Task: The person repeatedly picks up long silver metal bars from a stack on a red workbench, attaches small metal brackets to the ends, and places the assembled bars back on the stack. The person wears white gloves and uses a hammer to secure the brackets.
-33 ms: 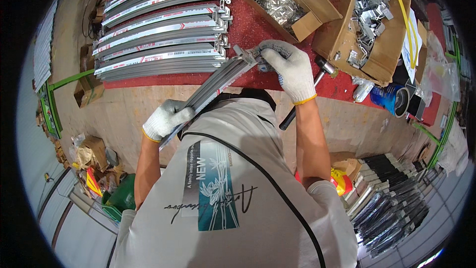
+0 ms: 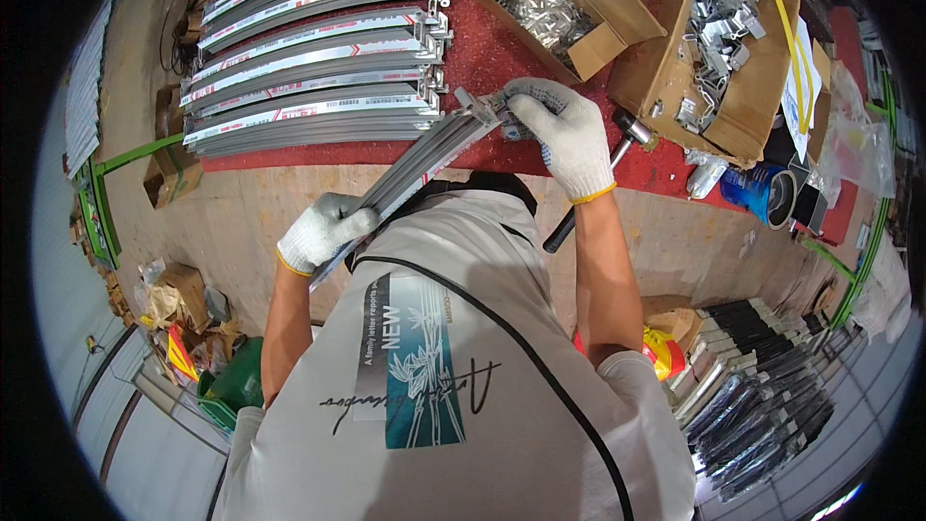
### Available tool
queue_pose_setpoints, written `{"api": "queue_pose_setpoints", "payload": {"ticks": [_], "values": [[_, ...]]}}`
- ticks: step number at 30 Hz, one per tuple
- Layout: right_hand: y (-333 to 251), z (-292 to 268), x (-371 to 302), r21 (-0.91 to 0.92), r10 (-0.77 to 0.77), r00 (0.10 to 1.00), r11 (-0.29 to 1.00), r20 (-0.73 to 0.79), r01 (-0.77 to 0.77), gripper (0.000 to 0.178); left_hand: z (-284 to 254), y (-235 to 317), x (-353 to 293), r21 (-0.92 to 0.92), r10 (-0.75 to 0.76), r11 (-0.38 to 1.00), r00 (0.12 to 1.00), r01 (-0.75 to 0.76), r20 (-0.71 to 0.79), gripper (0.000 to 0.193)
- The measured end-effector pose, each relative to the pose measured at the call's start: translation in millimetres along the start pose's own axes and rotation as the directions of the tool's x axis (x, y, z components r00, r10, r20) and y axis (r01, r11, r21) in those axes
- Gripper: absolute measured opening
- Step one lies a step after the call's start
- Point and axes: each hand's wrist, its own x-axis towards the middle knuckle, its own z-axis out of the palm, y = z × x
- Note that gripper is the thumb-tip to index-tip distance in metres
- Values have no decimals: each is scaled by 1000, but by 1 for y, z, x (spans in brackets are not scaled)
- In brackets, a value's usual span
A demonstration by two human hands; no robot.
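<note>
A grey metal profile bar [image 2: 417, 170] slants across my front, its far right end over the table's near edge. My left hand [image 2: 326, 232], in a white knitted glove, is closed round its lower left part. At the upper end my gloved right hand [image 2: 564, 132] closes over a small metal corner bracket [image 2: 476, 112] region; its fingertips are partly hidden, and the bracket sits at the bar's end. A hammer [image 2: 627, 132] lies to the right of that hand, its black handle jutting past the table edge.
Several similar profile bars [image 2: 313, 121] are stacked at the table's left on a red cover [image 2: 473, 48]. Cardboard boxes of small clips [image 2: 540, 10] and metal brackets [image 2: 719, 24] stand right. A blue can [image 2: 762, 195] lies at the right edge.
</note>
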Motion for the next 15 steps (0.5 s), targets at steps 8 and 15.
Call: {"api": "queue_pose_setpoints", "payload": {"ticks": [8,15], "values": [[11,-13,4,112,60,990,991,127,-74,37,1,-6,-1,-80,-53,995,999,53,5,59],[21,-11,4,460,118,966,862,229,-214,42,-1,-1,-1,-52,18,999,1000,-18,1,58]]}}
